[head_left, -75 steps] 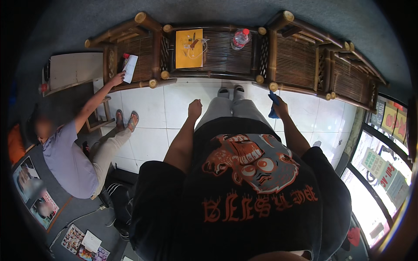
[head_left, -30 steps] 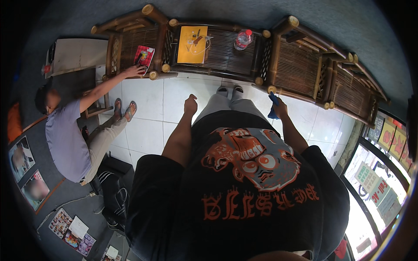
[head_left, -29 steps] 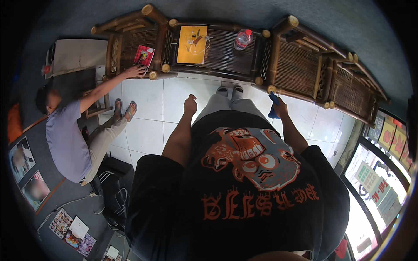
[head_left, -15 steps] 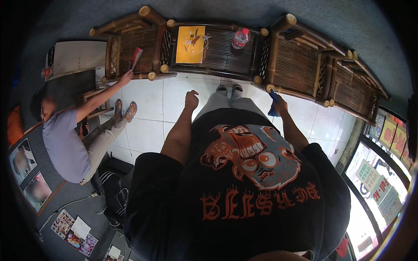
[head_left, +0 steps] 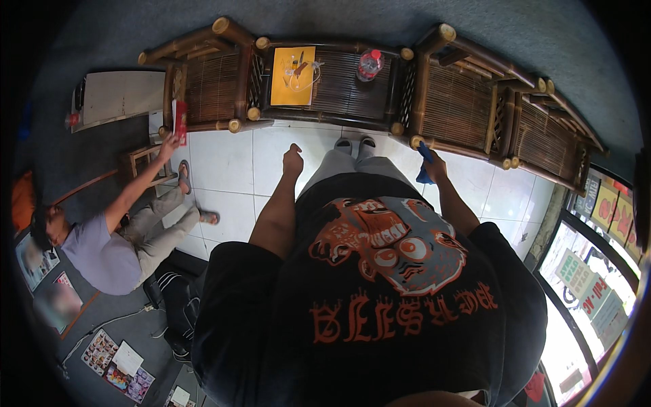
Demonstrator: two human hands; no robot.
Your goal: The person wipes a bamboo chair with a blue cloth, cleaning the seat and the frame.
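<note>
Nearest the camera is the person's black cotton shirt with an orange skull print [head_left: 386,244], and both bare forearms reach forward from it over the glossy white tiled floor [head_left: 230,156]. The right hand [head_left: 434,166] has its fingers closed round a crumpled blue cloth [head_left: 424,163], held just at the front corner post of the bamboo armchair with a slatted seat [head_left: 461,102] on the right. The left hand [head_left: 293,161] hangs loosely curled above the tiles, holding nothing, well short of the furniture. Past the grey trouser legs and pale shoes stands a low bamboo table with a dark slatted top [head_left: 339,78], framed in thick round poles with cut, pale ends. On its left half lies a flat yellow rectangular sheet [head_left: 293,66] with small items on it, too small to tell; near the right edge stands a clear plastic bottle with a red cap [head_left: 369,64]. Left of the table is a second bamboo chair [head_left: 207,81]. At its front edge a seated person in a lilac shirt [head_left: 108,251] lifts a slim red packet [head_left: 180,117]. Colourful rectangular signs [head_left: 597,203] line the far right.
</note>
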